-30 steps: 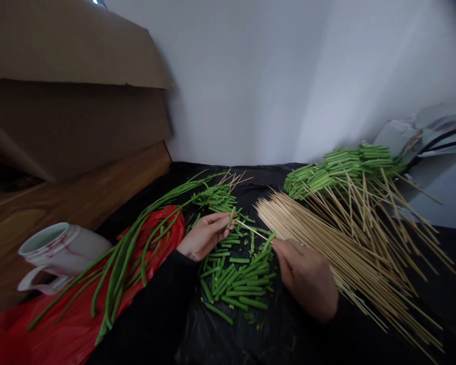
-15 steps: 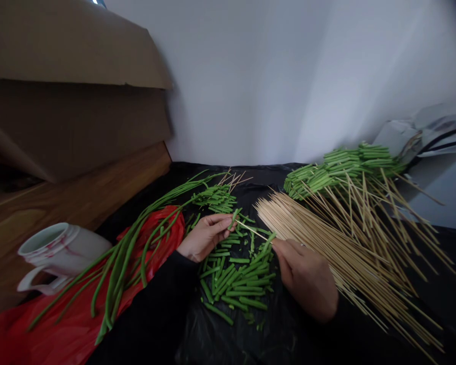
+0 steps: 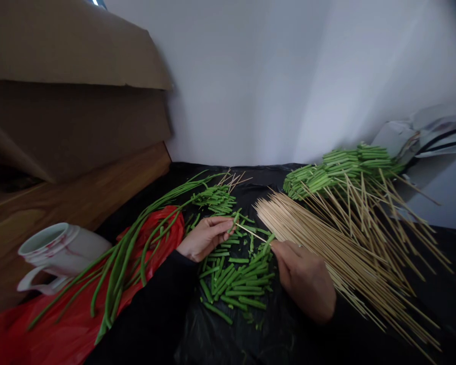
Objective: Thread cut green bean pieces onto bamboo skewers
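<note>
Between the fingertips of my left hand (image 3: 207,237) is a short piece of green bean (image 3: 235,221), held upright. My right hand (image 3: 306,276) grips a thin bamboo skewer (image 3: 252,232), whose far end meets that bean piece; whether it has gone in I cannot tell. Below the hands, cut green bean pieces (image 3: 247,286) lie in a loose heap on black plastic sheeting (image 3: 220,339). Right of the heap, a thick bundle of bare bamboo skewers (image 3: 319,238) fans toward me. Just beyond my left hand sits a small stack of skewered bean pieces (image 3: 216,198).
Long uncut beans (image 3: 117,266) lie across a red plastic bag (image 3: 53,324) at left, beside a white pitcher (image 3: 66,253). A bigger pile of skewered beans (image 3: 338,170) stands back right. A cardboard box (image 3: 76,121) and a pale wall (image 3: 251,86) bound the far side.
Hardly anything differs. My right hand has shifted very slightly to the left with the skewer; my left hand keeps its hold on the bean piece.
</note>
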Demonstrator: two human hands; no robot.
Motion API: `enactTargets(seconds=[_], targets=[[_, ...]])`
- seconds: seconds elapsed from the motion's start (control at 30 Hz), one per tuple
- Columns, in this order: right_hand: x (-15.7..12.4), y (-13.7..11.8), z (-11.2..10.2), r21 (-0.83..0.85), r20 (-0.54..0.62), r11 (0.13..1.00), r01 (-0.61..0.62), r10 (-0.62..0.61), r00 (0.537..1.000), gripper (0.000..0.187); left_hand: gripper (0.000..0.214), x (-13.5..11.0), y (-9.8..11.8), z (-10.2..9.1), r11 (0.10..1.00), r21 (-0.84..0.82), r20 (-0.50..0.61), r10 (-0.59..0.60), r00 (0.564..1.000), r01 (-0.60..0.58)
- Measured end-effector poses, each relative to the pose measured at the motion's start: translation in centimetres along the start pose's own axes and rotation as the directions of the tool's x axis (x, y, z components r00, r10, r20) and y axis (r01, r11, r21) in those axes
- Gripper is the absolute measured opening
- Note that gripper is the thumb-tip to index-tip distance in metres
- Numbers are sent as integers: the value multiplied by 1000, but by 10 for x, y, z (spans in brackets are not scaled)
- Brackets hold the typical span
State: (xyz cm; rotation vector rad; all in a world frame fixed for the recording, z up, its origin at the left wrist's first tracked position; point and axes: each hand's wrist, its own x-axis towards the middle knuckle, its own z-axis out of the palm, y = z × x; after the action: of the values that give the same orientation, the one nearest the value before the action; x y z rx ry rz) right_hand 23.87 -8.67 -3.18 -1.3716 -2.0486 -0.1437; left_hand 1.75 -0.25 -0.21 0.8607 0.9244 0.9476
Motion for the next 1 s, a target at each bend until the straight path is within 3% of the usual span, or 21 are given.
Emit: enactTargets(seconds=[0.37,1.0], targets=[[2,-4,-2,9,-20,1000,-12,12,1000,23,17,1,-4,4,989,-134,32,-51,998,55],[0,-6,2,174,21,983,-58,55,998,22,18,3,-12,4,999,-41,58,-17,998,19]])
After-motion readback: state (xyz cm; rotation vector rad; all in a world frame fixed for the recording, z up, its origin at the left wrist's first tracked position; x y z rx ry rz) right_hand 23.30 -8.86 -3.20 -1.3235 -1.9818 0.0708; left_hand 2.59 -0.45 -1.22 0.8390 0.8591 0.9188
